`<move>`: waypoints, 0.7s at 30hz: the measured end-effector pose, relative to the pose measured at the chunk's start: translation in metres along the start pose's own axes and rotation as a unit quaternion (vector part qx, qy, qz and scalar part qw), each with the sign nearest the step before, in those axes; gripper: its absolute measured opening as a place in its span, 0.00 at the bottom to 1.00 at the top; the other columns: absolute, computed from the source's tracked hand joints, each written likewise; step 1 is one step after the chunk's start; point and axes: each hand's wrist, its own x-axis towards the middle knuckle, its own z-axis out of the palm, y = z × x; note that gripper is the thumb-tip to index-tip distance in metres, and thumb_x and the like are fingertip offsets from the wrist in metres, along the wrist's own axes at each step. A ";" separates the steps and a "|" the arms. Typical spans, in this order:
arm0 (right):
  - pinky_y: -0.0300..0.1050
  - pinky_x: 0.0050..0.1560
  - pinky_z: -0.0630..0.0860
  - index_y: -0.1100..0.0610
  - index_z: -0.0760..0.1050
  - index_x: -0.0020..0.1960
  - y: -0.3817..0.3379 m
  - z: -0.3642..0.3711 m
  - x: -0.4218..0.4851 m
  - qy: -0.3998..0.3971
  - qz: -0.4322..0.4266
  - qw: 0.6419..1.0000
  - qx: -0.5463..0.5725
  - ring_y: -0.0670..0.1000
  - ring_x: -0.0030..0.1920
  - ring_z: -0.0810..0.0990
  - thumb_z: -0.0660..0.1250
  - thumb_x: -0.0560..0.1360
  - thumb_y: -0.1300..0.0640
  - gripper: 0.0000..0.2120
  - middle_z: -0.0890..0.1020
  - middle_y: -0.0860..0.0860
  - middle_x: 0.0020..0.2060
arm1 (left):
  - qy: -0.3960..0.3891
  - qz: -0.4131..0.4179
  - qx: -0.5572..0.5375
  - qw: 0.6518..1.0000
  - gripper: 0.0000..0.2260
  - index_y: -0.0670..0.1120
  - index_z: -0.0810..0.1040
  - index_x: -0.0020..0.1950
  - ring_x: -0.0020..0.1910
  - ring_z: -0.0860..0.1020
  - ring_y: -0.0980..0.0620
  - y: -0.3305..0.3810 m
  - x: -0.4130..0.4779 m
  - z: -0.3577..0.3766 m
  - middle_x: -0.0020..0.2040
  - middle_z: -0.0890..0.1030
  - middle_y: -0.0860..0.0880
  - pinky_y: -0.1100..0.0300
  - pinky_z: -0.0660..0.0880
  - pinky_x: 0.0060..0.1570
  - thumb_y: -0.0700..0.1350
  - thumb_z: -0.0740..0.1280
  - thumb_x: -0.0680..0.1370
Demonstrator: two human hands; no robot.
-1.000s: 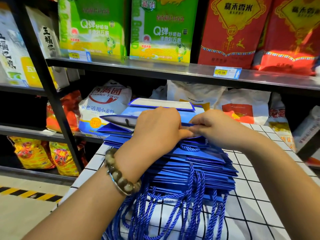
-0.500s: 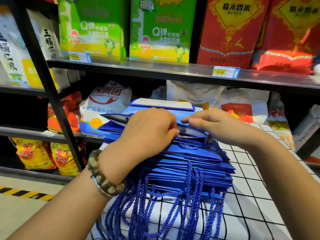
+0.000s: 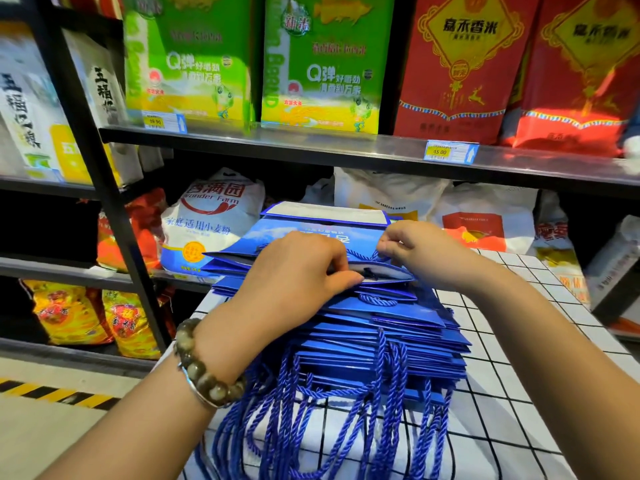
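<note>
Change vs a second ago: right hand (image 3: 415,252) has moved up and back off the pile, and the top bag (image 3: 304,237) now gapes at the mouth with its white inside showing, where before it lay flat and shut. Left hand (image 3: 294,271) has barely shifted, bead bracelet (image 3: 204,368) on the wrist. Reads as the top bag being opened or peeled off the pile, early in that step.

Left grip: fingers curled, thumb and fingertips pinching the near rim of the top bag. Right grip: pinching the far rim, by a rope handle there. The bag mouth sits right between the two grips, touching both.

The top bag lies on the stack of blue bags (image 3: 381,341), which rests on the white grid counter (image 3: 519,358). Loose rope handles (image 3: 311,427) hang off the near edge. Store shelf (image 3: 277,140) with rice packs behind
</note>
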 end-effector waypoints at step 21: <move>0.32 0.54 0.72 0.50 0.77 0.55 0.007 -0.005 0.001 0.029 -0.103 0.958 0.267 0.38 0.52 0.78 0.67 0.73 0.63 0.14 0.81 0.44 0.54 | 0.255 0.107 0.001 0.961 0.14 0.47 0.79 0.49 0.41 0.79 0.42 -0.002 0.016 -0.030 0.42 0.82 0.48 0.51 0.75 0.37 0.50 0.56 0.75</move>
